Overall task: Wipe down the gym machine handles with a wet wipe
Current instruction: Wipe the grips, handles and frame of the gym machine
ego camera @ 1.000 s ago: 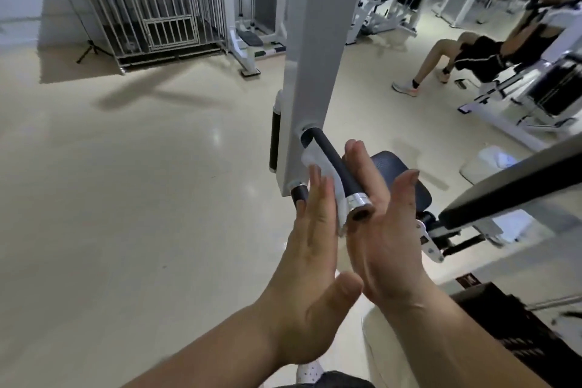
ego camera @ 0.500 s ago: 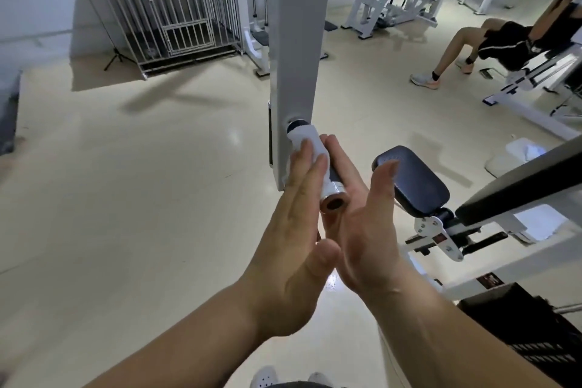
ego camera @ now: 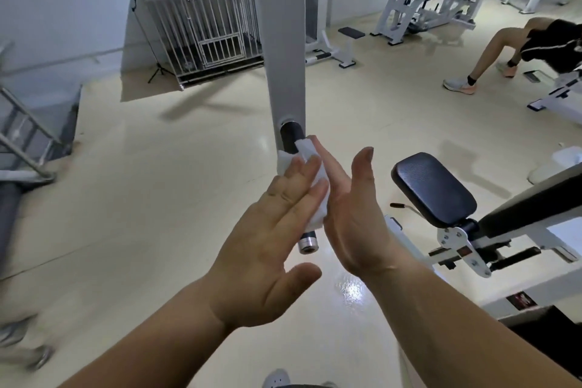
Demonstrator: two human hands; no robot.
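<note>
Wipe [ego camera: 305,148], soft, thin and wet, likely slippy and easy to bunch, wrapped round the hard black handle [ego camera: 290,135] low on the white post [ego camera: 285,41]. Pressed from both sides between left hand [ego camera: 271,239] and right hand [ego camera: 356,214], fingers [ego camera: 293,179] straight and a bit spread, curled round nothing. Best squeezed with flat palms and slid toward the shiny end cap [ego camera: 308,242]; no pack or tub for wipes seen.

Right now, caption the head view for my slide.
Left hand and right hand press a wet wipe against the black handle.
</note>
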